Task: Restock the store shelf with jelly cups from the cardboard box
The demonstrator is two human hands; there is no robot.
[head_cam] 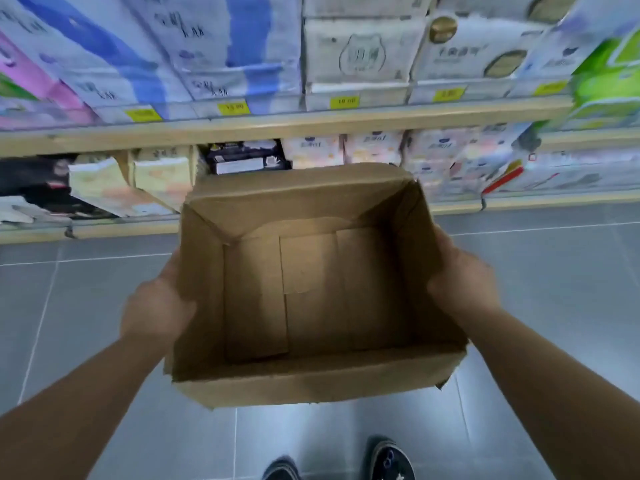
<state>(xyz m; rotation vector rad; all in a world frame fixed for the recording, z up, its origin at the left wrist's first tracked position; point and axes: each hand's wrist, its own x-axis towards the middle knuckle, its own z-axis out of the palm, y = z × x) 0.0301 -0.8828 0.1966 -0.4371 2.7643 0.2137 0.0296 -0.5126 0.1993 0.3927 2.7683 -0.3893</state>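
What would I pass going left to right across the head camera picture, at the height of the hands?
First the left hand holding one side of the box, then the empty cardboard box, then the right hand holding its other side.

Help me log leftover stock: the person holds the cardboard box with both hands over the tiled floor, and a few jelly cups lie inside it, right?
No. The head view shows the cardboard box empty, only bare bottom flaps. The rest stands: left hand and right hand hold its sides over the tiled floor.
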